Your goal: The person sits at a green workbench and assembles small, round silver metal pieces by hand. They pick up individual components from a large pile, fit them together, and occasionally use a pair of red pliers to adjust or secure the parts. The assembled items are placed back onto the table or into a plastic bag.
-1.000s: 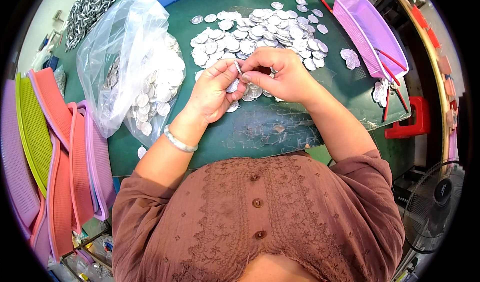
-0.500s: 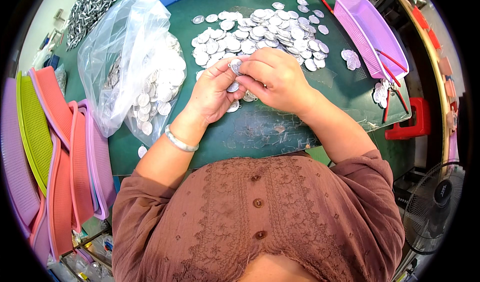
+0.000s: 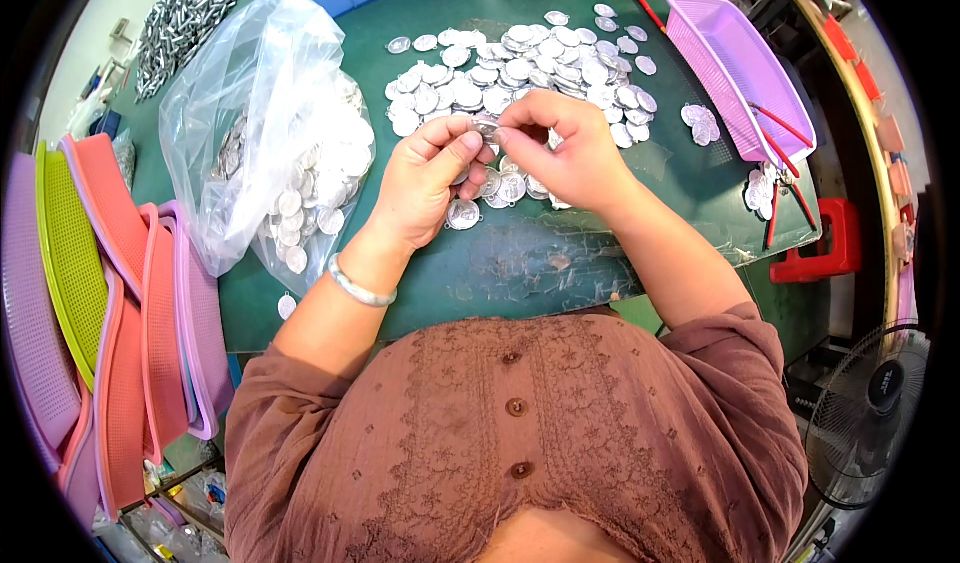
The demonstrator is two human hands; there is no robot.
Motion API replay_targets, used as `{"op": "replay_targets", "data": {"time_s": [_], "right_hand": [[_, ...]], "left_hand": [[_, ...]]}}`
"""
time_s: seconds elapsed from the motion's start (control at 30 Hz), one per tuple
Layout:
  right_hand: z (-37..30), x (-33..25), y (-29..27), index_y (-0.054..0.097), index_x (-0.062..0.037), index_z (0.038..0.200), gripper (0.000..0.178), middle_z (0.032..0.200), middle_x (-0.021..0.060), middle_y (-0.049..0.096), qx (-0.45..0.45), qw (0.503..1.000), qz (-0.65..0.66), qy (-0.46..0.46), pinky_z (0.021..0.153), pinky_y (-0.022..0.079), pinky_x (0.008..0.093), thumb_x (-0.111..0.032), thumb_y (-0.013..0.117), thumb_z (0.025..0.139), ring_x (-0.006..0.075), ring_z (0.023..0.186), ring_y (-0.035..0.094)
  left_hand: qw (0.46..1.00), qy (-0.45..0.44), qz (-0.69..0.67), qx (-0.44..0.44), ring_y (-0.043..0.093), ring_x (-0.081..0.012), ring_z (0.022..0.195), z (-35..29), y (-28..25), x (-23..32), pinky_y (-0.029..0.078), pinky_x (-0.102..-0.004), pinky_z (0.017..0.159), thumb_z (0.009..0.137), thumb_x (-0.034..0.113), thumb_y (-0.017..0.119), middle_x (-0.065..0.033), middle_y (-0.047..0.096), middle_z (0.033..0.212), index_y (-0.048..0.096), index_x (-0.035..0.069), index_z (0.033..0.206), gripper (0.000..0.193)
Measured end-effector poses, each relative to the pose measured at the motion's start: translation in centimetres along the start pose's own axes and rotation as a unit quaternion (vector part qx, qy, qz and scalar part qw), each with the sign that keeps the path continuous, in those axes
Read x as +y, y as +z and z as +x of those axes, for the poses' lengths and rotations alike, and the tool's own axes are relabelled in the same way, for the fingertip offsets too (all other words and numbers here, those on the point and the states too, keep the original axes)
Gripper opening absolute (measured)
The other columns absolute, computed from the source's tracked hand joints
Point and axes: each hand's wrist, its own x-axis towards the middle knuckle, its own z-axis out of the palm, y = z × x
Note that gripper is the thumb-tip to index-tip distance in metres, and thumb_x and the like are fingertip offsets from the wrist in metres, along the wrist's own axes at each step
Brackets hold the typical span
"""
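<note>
One medal (image 3: 486,127), left hand (image 3: 420,180), right hand (image 3: 575,153), both pinching, medals (image 3: 545,58) beyond

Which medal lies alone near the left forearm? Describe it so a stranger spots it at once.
Find the green table, then the clear plastic bag on its left. Just below that bag, beside the left forearm, lies a pale medal. Unlike the heaped medals, it lies by itself.

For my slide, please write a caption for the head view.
Left hand and right hand hold a silvery disc above a green table, near a pile of similar discs.
</note>
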Motion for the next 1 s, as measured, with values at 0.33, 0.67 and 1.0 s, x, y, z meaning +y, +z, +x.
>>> {"op": "replay_targets", "data": {"time_s": [0.33,0.67,1.0], "right_hand": [[0.3,1.2,-0.4,0.055,0.0005,0.095,0.018,0.077,-0.0004,0.055,-0.065,0.956,0.257,0.128,0.065,0.042,0.0195,-0.002,0.055,0.077,0.0046,0.072,0.050],[0.5,1.0,-1.0,0.054,-0.0014,0.091,0.015,0.078,0.0002,0.055,-0.095,0.944,0.283,0.139,0.067,0.043,0.0210,-0.001,0.057,0.076,0.0065,0.072,0.051],[0.4,0.8,-0.6,0.054,-0.0010,0.094,0.017,0.076,-0.0001,0.054,-0.094,0.955,0.252,0.124,0.065,0.042,0.0207,-0.001,0.057,0.076,0.0061,0.070,0.050]], "left_hand": [[0.994,0.023,0.066,0.081,0.048,-0.0040,0.053,-0.4,0.7,0.3,0.037,-0.0158,0.045,0.083,0.012,0.056,-0.0008,0.057,0.068,0.057,0.002,0.090,0.013],[0.992,0.023,0.096,0.083,0.048,-0.0036,0.052,-0.7,1.0,0.6,0.036,-0.0156,0.044,0.084,0.012,0.054,0.0006,0.056,0.066,0.057,0.005,0.085,0.008],[0.991,-0.019,0.081,0.109,0.046,-0.0042,0.045,-0.9,1.3,1.1,0.034,-0.0151,0.038,0.082,0.011,0.055,-0.0001,0.055,0.061,0.057,0.005,0.083,0.007]]}}
